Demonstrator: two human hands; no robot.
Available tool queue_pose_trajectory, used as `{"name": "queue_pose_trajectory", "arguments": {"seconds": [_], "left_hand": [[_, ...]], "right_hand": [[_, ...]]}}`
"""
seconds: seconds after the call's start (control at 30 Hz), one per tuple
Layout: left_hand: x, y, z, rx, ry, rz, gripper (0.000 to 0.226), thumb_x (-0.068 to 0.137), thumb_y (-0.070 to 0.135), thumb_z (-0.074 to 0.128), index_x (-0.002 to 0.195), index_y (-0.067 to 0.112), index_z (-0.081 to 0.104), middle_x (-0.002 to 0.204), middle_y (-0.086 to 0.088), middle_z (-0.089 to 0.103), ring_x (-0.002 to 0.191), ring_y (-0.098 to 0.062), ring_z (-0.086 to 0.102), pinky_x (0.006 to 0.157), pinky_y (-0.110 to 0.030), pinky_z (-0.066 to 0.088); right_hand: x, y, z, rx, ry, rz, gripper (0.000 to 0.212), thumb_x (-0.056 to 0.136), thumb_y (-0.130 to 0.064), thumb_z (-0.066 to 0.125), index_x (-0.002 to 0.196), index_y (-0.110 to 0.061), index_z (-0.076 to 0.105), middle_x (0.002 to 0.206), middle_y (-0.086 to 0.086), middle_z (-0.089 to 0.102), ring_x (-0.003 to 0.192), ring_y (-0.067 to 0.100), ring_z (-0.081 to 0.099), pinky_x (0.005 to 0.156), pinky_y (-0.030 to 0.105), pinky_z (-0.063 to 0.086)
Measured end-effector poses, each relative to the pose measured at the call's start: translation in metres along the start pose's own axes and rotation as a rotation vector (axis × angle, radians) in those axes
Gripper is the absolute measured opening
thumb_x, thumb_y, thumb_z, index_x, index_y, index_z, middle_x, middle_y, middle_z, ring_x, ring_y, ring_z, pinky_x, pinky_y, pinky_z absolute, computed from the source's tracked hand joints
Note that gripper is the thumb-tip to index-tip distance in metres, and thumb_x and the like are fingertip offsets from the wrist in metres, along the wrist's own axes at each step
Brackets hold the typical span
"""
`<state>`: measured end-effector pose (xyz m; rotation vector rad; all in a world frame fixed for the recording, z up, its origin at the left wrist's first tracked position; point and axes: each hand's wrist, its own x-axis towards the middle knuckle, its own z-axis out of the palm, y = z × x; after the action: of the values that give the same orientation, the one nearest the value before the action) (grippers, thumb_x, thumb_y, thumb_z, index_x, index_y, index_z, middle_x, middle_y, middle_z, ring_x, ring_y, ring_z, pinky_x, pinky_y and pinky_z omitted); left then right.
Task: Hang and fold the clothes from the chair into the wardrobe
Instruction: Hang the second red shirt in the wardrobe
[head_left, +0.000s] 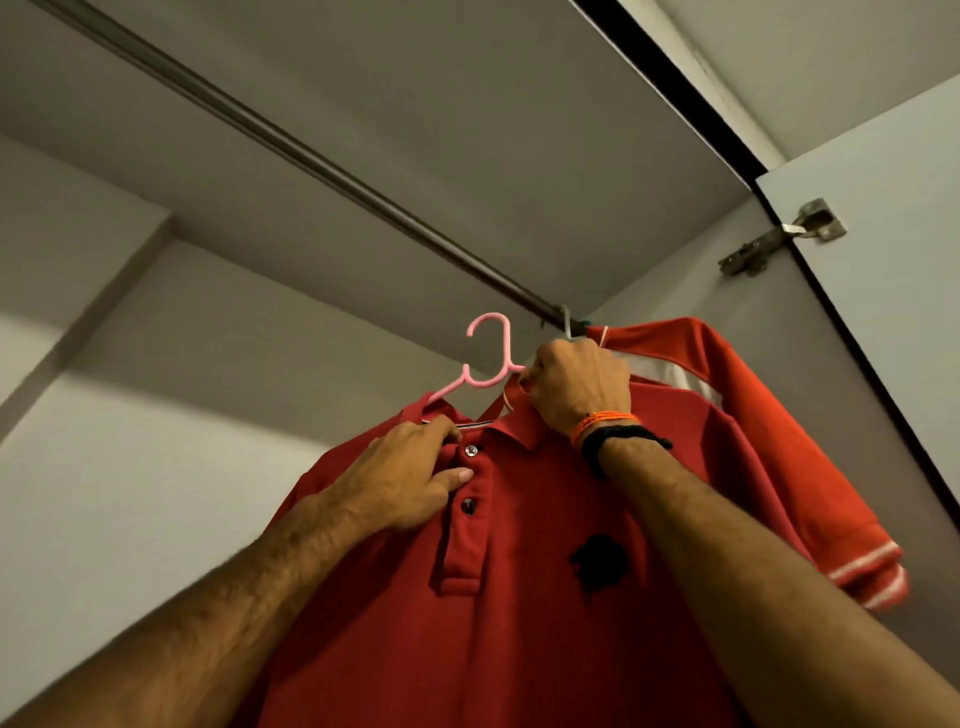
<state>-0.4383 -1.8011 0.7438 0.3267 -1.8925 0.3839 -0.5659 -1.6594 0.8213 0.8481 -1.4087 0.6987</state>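
Inside the wardrobe, a person holds a red polo shirt (519, 597) on a pink hanger (488, 364) just below the rail (322, 161), its hook not yet over it. The right hand (576, 384) grips the hanger at the collar; the left hand (410, 473) pinches the button placket. A second red shirt (753, 415) hangs behind, at the rail's right end.

From my feed I've got two bare, hairy forearms with no sleeves showing, the left hand (410, 475) wearing nothing at all, and the right hand (579, 387) sporting a thin orange thread band (602, 422) stacked next to a black cord bracelet (618, 441) at the wrist.
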Motion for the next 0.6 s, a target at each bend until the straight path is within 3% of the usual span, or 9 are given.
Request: {"name": "queue_pose_trajectory", "arguments": {"seconds": [0.3, 0.6], "left_hand": [[0.081, -0.001, 0.011, -0.030, 0.102, 0.084, 0.034, 0.090, 0.043, 0.063, 0.118, 0.025, 0.054, 0.113, 0.004, 0.062, 0.104, -0.016, 0.058, 0.090, -0.033, 0.046], [0.144, 0.000, 0.016, -0.044, 0.119, 0.102, 0.034, 0.089, 0.043, 0.063, 0.116, 0.025, 0.054, 0.110, 0.003, 0.064, 0.103, -0.018, 0.060, 0.092, -0.038, 0.049]], "right_hand": [[0.060, 0.031, 0.002, -0.065, 0.109, 0.013, 0.020, 0.097, -0.029, 0.056, 0.108, -0.014, 0.065, 0.101, 0.011, 0.063, 0.093, 0.036, 0.062, 0.071, 0.036, 0.035], [0.111, 0.048, 0.013, -0.108, 0.154, 0.015, 0.025, 0.096, -0.033, 0.058, 0.108, -0.013, 0.067, 0.104, 0.013, 0.064, 0.095, 0.038, 0.063, 0.071, 0.036, 0.037]]}}
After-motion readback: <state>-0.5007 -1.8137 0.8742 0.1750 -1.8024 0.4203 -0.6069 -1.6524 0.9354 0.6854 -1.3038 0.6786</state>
